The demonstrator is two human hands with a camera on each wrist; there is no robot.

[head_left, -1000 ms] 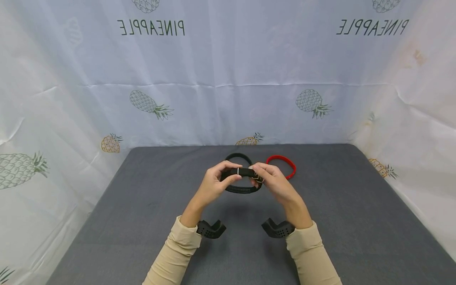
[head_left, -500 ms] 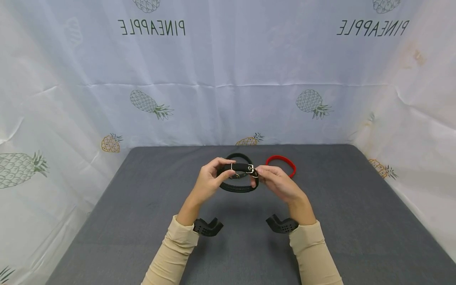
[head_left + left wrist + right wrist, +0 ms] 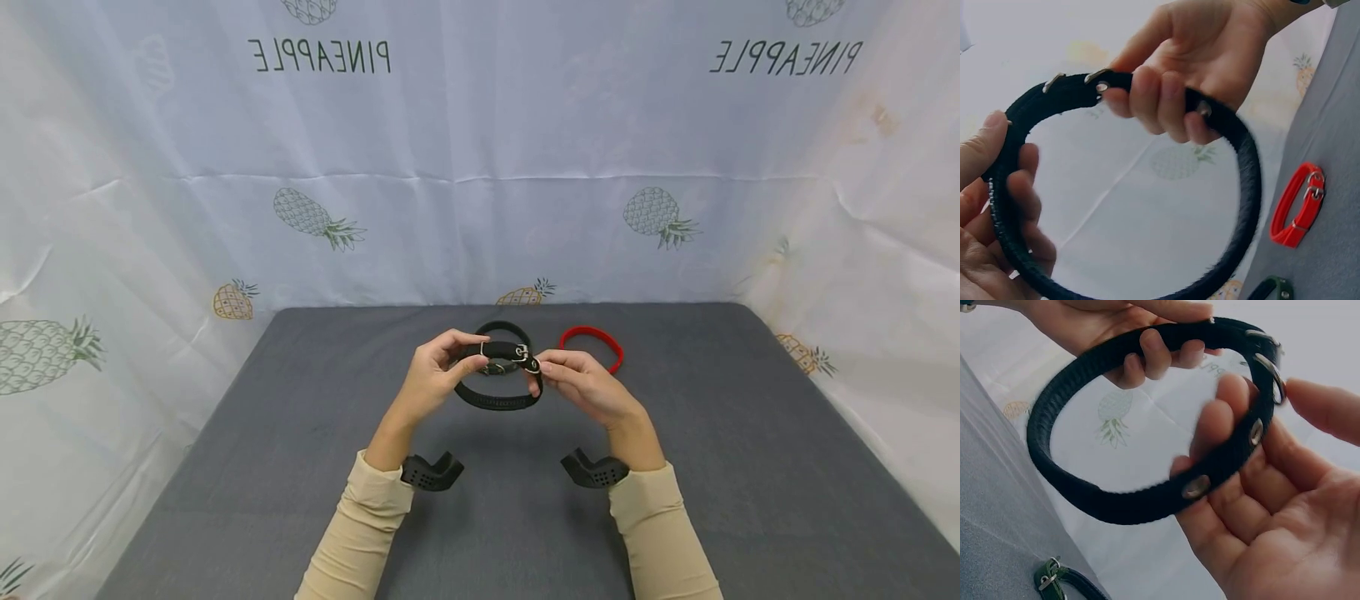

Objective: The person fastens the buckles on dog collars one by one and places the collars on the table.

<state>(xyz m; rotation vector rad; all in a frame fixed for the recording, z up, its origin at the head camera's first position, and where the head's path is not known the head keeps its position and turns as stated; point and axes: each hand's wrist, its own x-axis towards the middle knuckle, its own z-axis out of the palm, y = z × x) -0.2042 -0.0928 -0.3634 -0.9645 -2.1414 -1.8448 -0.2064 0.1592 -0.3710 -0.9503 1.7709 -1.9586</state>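
Observation:
A black buckled collar (image 3: 495, 403), looped round and fastened, is held up above the table between both hands. My left hand (image 3: 435, 375) grips its left side near the strap keeper, thumb in front and fingers curled inside the loop. At the buckle end, my right hand (image 3: 588, 383) pinches the band beside the metal D-ring (image 3: 1270, 378), its other fingers curled through the loop. Metal studs (image 3: 1196, 486) show on the band in the right wrist view. Behind it on the table lie a dark collar (image 3: 502, 326) and a red collar (image 3: 592, 332).
A grey cloth covers the table (image 3: 300, 467). White curtains (image 3: 480, 125) printed with pineapples hang behind it and at both sides. In the left wrist view the red collar's buckle (image 3: 1314, 190) is visible. Black wrist mounts (image 3: 433, 472) sit on both forearms.
Both hands have shifted a little apart, the left one moving left with the collar. The buckle has turned more toward the head camera, and my right fingers now sit just right of it.

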